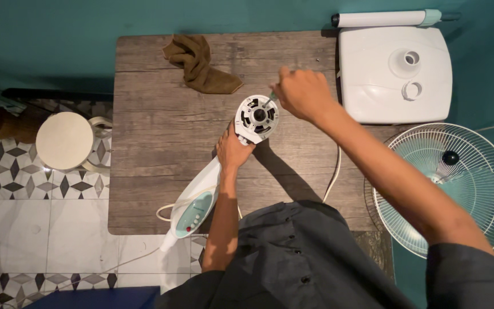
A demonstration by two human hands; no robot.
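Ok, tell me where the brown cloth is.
The brown cloth lies crumpled at the far edge of the wooden table, up-left of the fan motor.

A weathered grey-brown wooden worktop (161,171) stands against a deep teal wall (144,17). To its left the floor (41,229) is laid with pale tiles, some plain white, others patterned with dark diamonds. A round stool (64,140) with a cream seat stands on those tiles, just beside the worktop's left edge. The floor on the right side appears teal too, though the view there is poor. Light falls from above, casting soft shadows across the wood.
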